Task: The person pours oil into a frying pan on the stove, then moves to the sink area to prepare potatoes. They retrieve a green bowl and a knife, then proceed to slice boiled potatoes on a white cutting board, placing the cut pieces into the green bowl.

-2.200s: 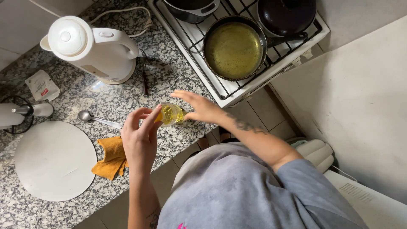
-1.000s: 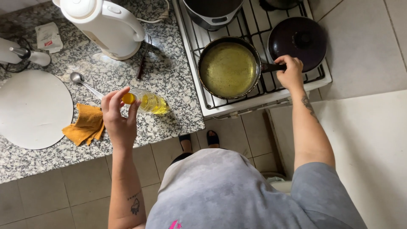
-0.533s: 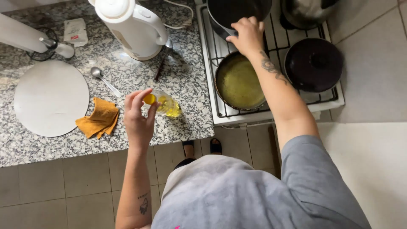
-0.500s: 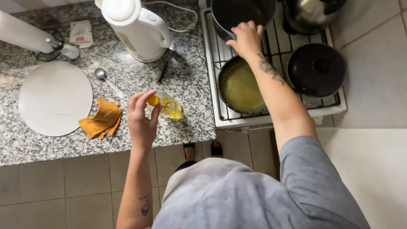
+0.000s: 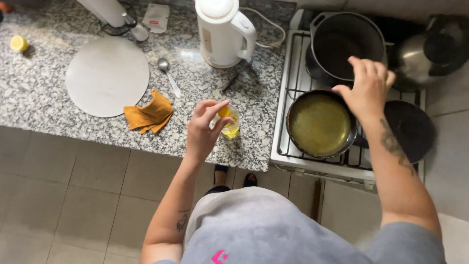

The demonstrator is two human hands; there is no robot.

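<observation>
Oil bottle stands on the granite counter, left hand pinching its yellow cap; right hand hovers loosely curled, empty, above the frying pan on the stove.

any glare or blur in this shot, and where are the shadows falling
Head view: soft daylight, no harsh shadows; a pale glare patch on the granite counter beside the white kettle. The right hand above the frying pan is slightly motion-blurred; the left hand at the small bottle of oil is sharper. The metal kettle at the top right edge shows dull highlights.
</observation>
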